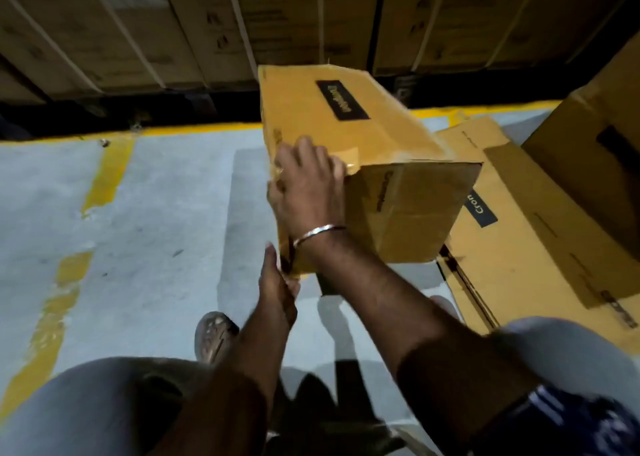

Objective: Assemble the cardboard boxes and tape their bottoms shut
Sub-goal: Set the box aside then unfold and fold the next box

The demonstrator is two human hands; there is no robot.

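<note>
- Above a grey warehouse floor (166, 213), left hand (277, 282) grips the cardboard box (398, 185) at its lower corner.
- Right hand (308, 185) presses spread fingers on its taped edge.
- Box looks light, stiff; corners offer hold.
- Beyond, flattened cartons (512, 240).

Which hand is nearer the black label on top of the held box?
Right. The right hand lies on the box's top face below the black label; the left hand grips its lower corner.
</note>
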